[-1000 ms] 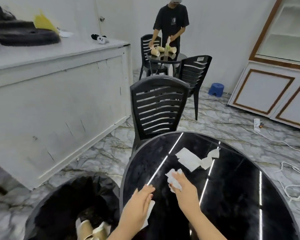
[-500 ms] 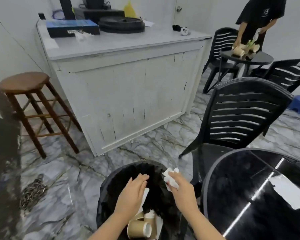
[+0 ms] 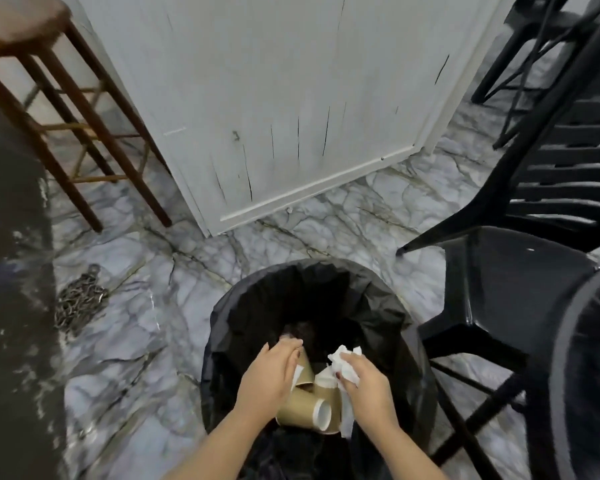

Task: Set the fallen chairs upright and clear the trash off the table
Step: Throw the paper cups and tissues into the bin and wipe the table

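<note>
Both my hands hover over the black-lined trash bin at the bottom centre. My right hand is shut on a crumpled white tissue. My left hand is palm down with fingers together, and a scrap of white paper peeks out from under it. Brown paper cups lie inside the bin beneath my hands. A black plastic chair stands upright just right of the bin. The black round table shows only its rim at the right edge.
A white counter front rises behind the bin. A wooden stool stands at the upper left, and a metal chain lies on the marble floor left of the bin. More black chair legs show at the upper right.
My view swung from the table down to the bin. Both hands carried the tissue and paper off the table and now sit lower, inside the bin's mouth.
</note>
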Demonstrator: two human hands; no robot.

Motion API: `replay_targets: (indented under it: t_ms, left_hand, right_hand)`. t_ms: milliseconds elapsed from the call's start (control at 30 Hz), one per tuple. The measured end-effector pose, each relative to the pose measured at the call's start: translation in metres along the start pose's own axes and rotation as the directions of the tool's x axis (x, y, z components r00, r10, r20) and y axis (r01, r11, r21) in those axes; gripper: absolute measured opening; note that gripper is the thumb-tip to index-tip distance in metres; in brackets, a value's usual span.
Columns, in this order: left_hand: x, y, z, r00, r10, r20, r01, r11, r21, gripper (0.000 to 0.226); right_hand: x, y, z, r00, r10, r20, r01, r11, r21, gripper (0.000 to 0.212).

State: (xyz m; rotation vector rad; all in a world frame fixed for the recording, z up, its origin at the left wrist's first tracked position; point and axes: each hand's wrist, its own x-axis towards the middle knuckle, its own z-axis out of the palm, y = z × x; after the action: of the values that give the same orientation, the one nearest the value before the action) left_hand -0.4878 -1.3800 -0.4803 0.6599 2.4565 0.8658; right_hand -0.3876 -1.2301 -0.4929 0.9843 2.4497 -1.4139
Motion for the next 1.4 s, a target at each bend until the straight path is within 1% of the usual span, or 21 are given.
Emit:
replay_targets:
  t_ms: [67,100,133,167,200,233,267,333,400,467,533,700,767,867,967,1067,1100,1167,1200,1300,1400]
  left_hand:
    - [0.009,-0.022,0.021,0.999,-0.019,0.036,0.018,1.000,0.011,0.035]
    - [0.013,-0.032,0.031,0.998,-0.034,0.056,0.033,0.999,0.022,0.036]
    - [0.017,-0.043,0.042,0.994,-0.063,0.088,0.058,0.997,0.052,0.037]
    - [0.019,-0.053,0.052,0.986,-0.106,0.131,0.093,0.991,0.101,0.041]
    - [0.021,-0.063,0.060,0.973,-0.156,0.173,0.129,0.979,0.159,0.046]
    - [0.022,-0.070,0.066,0.958,-0.207,0.197,0.166,0.964,0.206,0.053]
    - [0.022,-0.078,0.072,0.948,-0.246,0.202,0.197,0.952,0.233,0.058]
    - [0.022,-0.088,0.078,0.940,-0.273,0.206,0.220,0.944,0.245,0.063]
    - [0.019,-0.093,0.079,0.940,-0.263,0.218,0.207,0.947,0.247,0.063]
    - [0.014,-0.090,0.076,0.944,-0.252,0.215,0.199,0.950,0.240,0.064]
    - [0.010,-0.082,0.067,0.946,-0.248,0.209,0.197,0.951,0.238,0.064]
    - [0.005,-0.039,0.022,0.963,-0.204,0.178,0.161,0.960,0.231,0.064]
    - [0.003,-0.016,-0.002,0.969,-0.176,0.173,0.135,0.965,0.227,0.068]
    - [-0.001,0.022,-0.038,0.982,-0.127,0.140,0.094,0.970,0.222,0.101]
    - [0.000,0.068,-0.074,0.990,-0.089,0.108,0.064,0.975,0.215,0.093]
    - [0.002,0.117,-0.108,0.998,-0.007,0.068,-0.009,0.972,0.233,0.116]
    - [0.003,0.132,-0.117,0.998,0.018,0.056,-0.031,0.970,0.241,0.120]
    - [0.006,0.164,-0.131,0.996,0.070,0.047,-0.079,0.968,0.236,0.122]
    - [0.008,0.181,-0.136,0.994,0.102,0.046,-0.109,0.967,0.231,0.122]
    - [0.013,0.227,-0.140,0.978,0.204,0.044,-0.208,0.948,0.243,0.120]
    - [0.016,0.276,-0.127,0.954,0.294,0.064,-0.300,0.916,0.265,0.125]
  right_hand:
    - [0.017,0.027,0.023,0.997,0.068,0.040,-0.068,0.998,-0.001,0.038]
    - [0.023,0.037,0.034,0.996,0.080,0.050,-0.080,0.997,-0.007,0.041]
    - [0.028,0.047,0.045,0.994,0.099,0.050,-0.096,0.994,-0.052,0.046]
    - [0.032,0.056,0.054,0.993,0.109,0.043,-0.102,0.987,-0.127,0.056]
    - [0.034,0.064,0.062,0.989,0.135,0.060,-0.116,0.962,-0.247,0.071]
    - [0.037,0.071,0.068,0.982,0.166,0.090,-0.121,0.919,-0.375,0.086]
    - [0.038,0.076,0.072,0.972,0.206,0.114,-0.133,0.880,-0.456,0.096]
    - [0.041,0.085,0.079,0.960,0.241,0.142,-0.138,0.851,-0.507,0.105]
    - [0.039,0.089,0.082,0.954,0.247,0.168,-0.137,0.860,-0.491,0.102]
    - [0.034,0.088,0.080,0.970,0.193,0.149,-0.104,0.881,-0.461,0.094]
    - [0.029,0.078,0.074,0.983,0.125,0.132,-0.054,0.893,-0.446,0.091]
    - [0.013,0.024,0.038,0.995,-0.001,0.098,0.042,0.909,-0.414,0.086]
    - [0.005,-0.004,0.016,0.997,-0.030,0.071,0.057,0.903,-0.426,0.085]
    - [-0.008,-0.051,-0.024,0.997,-0.083,0.006,0.078,0.909,-0.409,0.082]
    - [-0.019,-0.093,-0.067,0.988,-0.144,-0.047,0.112,0.905,-0.410,0.081]
    - [-0.032,-0.129,-0.111,0.975,-0.191,-0.114,0.129,0.903,-0.411,0.081]
    - [-0.037,-0.138,-0.126,0.970,-0.200,-0.139,0.128,0.903,-0.410,0.085]
    - [-0.050,-0.152,-0.157,0.954,-0.213,-0.212,0.114,0.910,-0.398,0.100]
    - [-0.057,-0.156,-0.173,0.942,-0.219,-0.253,0.106,0.913,-0.394,0.101]
    - [-0.078,-0.156,-0.218,0.898,-0.235,-0.373,0.084,0.921,-0.379,0.082]
    - [-0.101,-0.138,-0.259,0.861,-0.196,-0.470,0.041,0.946,-0.321,0.081]
